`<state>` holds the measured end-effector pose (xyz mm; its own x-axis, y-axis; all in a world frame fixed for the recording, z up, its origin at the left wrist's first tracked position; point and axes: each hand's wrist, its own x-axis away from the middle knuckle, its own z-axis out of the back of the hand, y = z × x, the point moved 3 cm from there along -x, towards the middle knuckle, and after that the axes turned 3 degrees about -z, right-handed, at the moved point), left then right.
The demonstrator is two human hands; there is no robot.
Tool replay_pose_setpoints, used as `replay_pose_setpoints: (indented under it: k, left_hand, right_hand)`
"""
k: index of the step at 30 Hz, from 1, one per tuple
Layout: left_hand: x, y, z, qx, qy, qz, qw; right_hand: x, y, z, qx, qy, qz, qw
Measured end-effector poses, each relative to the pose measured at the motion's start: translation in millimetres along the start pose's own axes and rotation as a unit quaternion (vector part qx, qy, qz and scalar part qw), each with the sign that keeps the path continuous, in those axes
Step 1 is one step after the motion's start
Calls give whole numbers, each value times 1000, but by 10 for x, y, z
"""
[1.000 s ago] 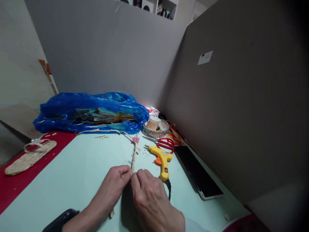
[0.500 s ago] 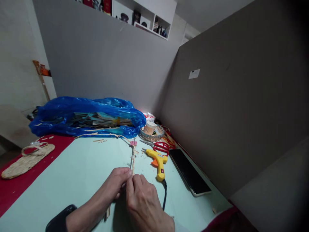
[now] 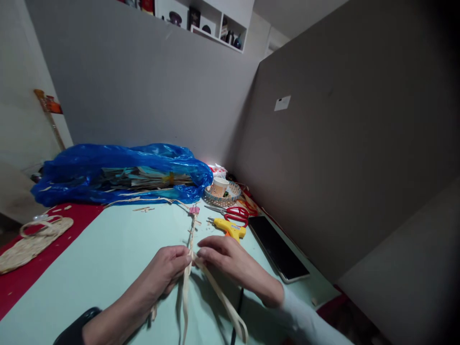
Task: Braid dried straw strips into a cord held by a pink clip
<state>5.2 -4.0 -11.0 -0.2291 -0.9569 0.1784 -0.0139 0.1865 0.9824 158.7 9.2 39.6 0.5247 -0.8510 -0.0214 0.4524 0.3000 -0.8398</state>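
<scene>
A thin braid of pale straw runs across the mint-green table top, its far end held by a pink clip. My left hand pinches the braid's near end, fingers closed on it. Beside it, my right hand is pressed on a loose straw strip that trails toward me. A second loose strip hangs down from the same point. The two hands almost touch at the braid.
A yellow glue gun and red scissors lie just beyond my right hand, a dark tablet to their right. A blue plastic bag of straw, a paper cup on a woven tray, and a woven sandal sit farther off.
My right hand has shifted right and turned, drawing one strip out to the side. The loose strips now show below my hands. The view has drifted right.
</scene>
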Motion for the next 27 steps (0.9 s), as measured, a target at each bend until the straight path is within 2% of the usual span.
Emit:
replay_pose_setpoints:
  k: [1,2,4,6,8,11,14,20,24,27]
  left_hand:
    - [3,12,-8,-6,-5,-2,1000]
    - [7,23,-14,-12,-11,-4,1000]
    - [14,41,-18,-25,-22,-3,999]
    - [22,52,1,-54,-13,-4,998]
    - [29,65,30,-126,14,-15,992]
    - [44,99,37,-273,46,-44,960]
    - [67,122,-2,-356,50,-49,932]
    - [110,136,5,-418,48,-31,907]
    - [124,133,54,-389,54,-28,919]
    - [162,108,5,-401,72,-38,912]
  right_hand:
    - [-71,75,-64,-69,-70,-16,995]
    - [-129,149,-130,-123,-115,-34,985]
    - [-206,264,-240,-173,-144,-58,973]
    - [-233,318,-288,-167,-122,-62,976]
    - [-227,314,-277,-117,-85,-37,989]
    - [-206,292,-233,-27,-28,-5,999]
    - [-204,328,-251,-48,-2,-26,999]
    - [-208,409,-333,-158,34,-106,981]
    - [-187,373,-326,-135,42,-106,984]
    - [-168,339,-320,-96,54,-86,990]
